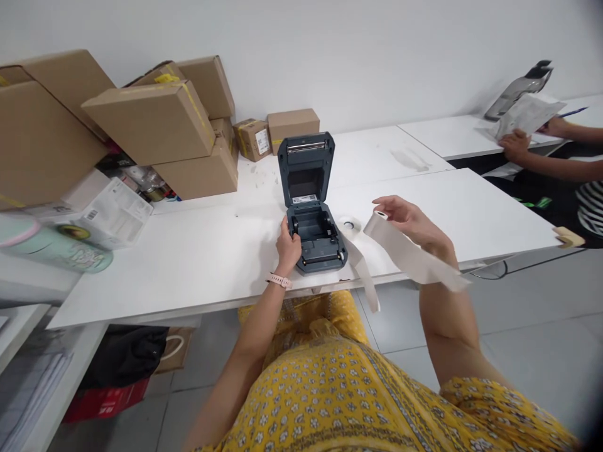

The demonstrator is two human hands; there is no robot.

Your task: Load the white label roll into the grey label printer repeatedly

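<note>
A dark grey label printer stands on the white table with its lid raised and its inner bay exposed. My left hand is closed round the printer's left side, the thumb over the edge. Just right of the printer, my right hand grips a small roll of label paper above the table. A loose strip trails from that roll to the right, below my wrist. On the table between the printer and my right hand lies a second label roll, its tail hanging over the front edge.
Stacked cardboard boxes fill the table's left and back left. A mint-green bottle and a white box are at far left. At right, a co-worker's hands hold a white packet beside a clear bottle.
</note>
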